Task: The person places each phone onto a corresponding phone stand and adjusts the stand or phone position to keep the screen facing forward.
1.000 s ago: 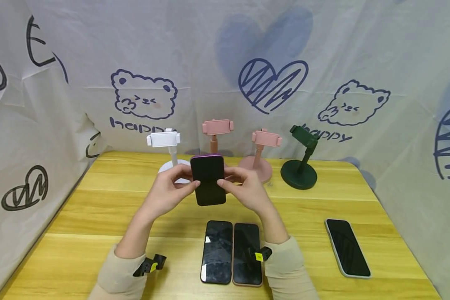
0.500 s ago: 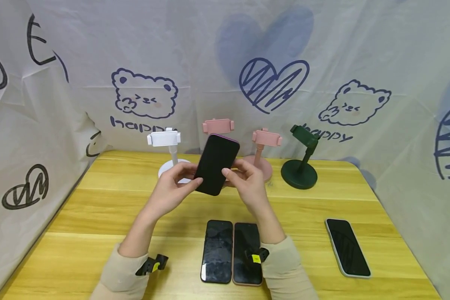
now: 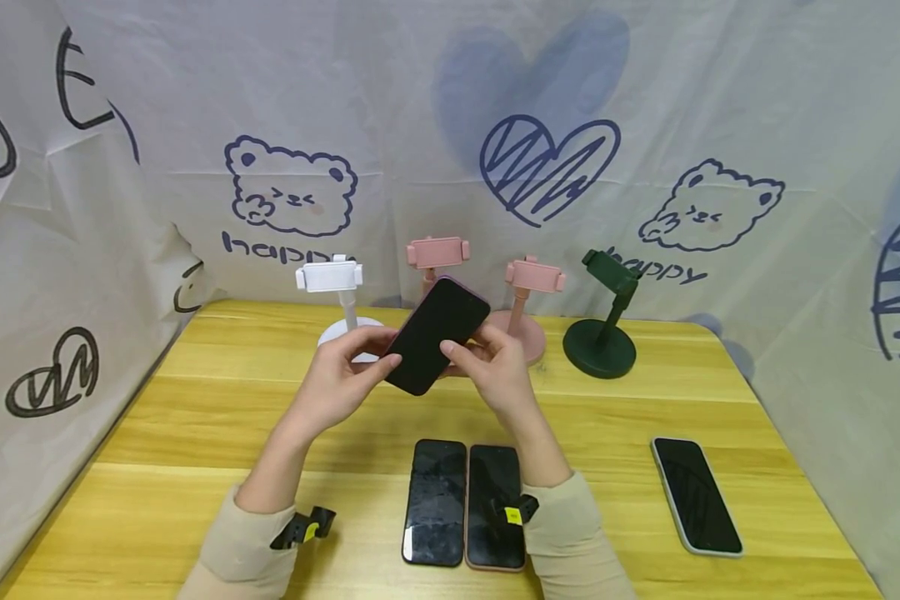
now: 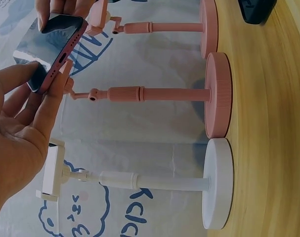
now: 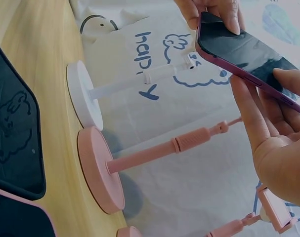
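A smartphone (image 3: 438,335) with a dark screen and a purplish-red frame is held in the air, tilted with its top to the right. My left hand (image 3: 342,377) pinches its lower left edge, thumb on the screen. From the other side my right hand (image 3: 498,372) grips the right edge, its thumb also on the screen. In the left wrist view the phone's bottom edge (image 4: 62,58) shows its port. Behind the phone stands a pink phone stand (image 3: 438,252), partly hidden by it; its holder looks unoccupied.
A white stand (image 3: 330,277), a second pink stand (image 3: 534,276) and a dark green stand (image 3: 602,348) line the table's back. Two phones lie side by side in front, a black one (image 3: 434,502) and a pink-edged one (image 3: 492,504). A white-edged phone (image 3: 696,496) lies at right.
The phone has gone from nearly upright to tilted, its top swinging right and rising a little overall. Both hands keep hold of it, the right hand shifting slightly along its edge.
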`<move>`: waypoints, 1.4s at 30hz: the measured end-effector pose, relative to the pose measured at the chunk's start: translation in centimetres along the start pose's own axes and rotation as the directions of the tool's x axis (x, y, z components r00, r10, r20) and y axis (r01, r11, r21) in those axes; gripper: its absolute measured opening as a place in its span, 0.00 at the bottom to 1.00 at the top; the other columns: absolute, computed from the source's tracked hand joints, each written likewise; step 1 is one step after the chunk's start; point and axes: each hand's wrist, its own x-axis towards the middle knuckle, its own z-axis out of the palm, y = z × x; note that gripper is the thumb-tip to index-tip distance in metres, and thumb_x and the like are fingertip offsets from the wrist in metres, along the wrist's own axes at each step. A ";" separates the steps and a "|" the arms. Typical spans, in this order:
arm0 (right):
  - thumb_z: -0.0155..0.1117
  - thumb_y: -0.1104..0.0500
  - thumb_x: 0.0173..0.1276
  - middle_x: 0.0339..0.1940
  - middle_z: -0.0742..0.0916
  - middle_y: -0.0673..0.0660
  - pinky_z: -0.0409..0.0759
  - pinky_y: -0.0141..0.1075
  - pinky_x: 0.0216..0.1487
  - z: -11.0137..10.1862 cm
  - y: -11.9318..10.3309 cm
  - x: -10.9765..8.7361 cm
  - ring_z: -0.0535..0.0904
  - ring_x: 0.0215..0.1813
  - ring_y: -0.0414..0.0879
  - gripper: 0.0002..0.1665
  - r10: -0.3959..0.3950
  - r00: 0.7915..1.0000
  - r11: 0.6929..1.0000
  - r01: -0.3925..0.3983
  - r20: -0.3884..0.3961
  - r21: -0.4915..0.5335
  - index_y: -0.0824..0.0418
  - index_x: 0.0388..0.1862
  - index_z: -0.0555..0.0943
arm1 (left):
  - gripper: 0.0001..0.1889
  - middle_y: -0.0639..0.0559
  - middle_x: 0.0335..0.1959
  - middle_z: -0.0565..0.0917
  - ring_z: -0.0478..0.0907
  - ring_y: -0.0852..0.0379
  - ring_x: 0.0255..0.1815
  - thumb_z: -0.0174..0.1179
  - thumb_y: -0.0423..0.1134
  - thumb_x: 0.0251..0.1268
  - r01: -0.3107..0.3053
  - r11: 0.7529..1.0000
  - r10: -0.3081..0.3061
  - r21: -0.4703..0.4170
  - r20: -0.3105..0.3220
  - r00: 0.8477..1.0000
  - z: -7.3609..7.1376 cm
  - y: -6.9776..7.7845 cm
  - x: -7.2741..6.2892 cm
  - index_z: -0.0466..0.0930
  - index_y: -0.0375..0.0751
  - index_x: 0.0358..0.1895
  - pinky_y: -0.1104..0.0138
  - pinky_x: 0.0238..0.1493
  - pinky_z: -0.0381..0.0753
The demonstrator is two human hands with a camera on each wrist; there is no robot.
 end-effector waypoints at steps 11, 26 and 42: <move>0.64 0.73 0.72 0.47 0.88 0.57 0.90 0.49 0.43 -0.2 0.0 0.1 0.90 0.41 0.47 0.19 -0.027 0.999 0.999 0.028 -0.035 0.036 0.77 0.61 0.78 | 0.15 0.38 0.50 0.86 0.84 0.57 0.48 0.66 0.27 0.71 -0.066 0.996 0.059 -0.053 -0.116 0.991 0.3 0.0 0.4 0.83 0.30 0.58 0.70 0.47 0.87; 0.65 0.73 0.72 0.44 0.89 0.54 0.91 0.46 0.42 -0.3 -0.1 -0.1 0.90 0.40 0.47 0.19 -0.041 0.999 0.998 0.042 -0.033 0.043 0.78 0.60 0.78 | 0.12 0.46 0.48 0.87 0.84 0.54 0.51 0.65 0.29 0.71 -0.223 0.973 0.078 -0.062 -0.820 0.568 -2.9 -0.1 3.6 0.84 0.28 0.54 0.65 0.57 0.85; 0.64 0.74 0.72 0.46 0.88 0.54 0.91 0.45 0.41 -0.4 -0.1 0.0 0.90 0.40 0.47 0.20 -0.040 0.996 0.998 0.044 -0.079 0.049 0.77 0.61 0.78 | 0.18 0.47 0.56 0.83 0.81 0.52 0.56 0.60 0.33 0.78 -0.015 0.871 -0.333 -0.491 -0.613 0.717 -3.7 -2.0 4.0 0.80 0.33 0.65 0.66 0.59 0.84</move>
